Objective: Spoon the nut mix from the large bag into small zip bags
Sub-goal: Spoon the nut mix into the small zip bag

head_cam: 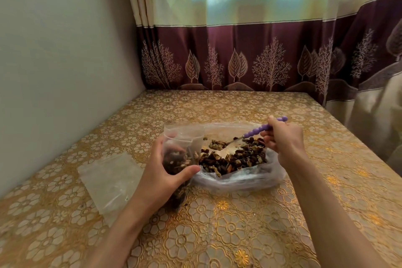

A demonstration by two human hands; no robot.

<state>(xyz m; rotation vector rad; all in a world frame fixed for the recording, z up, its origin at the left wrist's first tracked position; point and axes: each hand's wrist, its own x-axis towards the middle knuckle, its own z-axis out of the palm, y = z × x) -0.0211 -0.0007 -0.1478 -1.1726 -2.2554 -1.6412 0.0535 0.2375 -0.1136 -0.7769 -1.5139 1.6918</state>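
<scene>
A large clear bag lies open on the table, with dark and tan nut mix spread inside it. My left hand grips a small zip bag, upright with its mouth open and partly filled with nuts, right beside the large bag's left edge. My right hand pinches the purple beaded handle of a spoon. The spoon's metal bowl reaches down into the nut mix and holds a small heap of nuts.
A flat stack of empty small zip bags lies to the left on the gold floral tablecloth. A wall stands at the left, a curtain hangs behind the table, and the table's right edge drops off near the curtain.
</scene>
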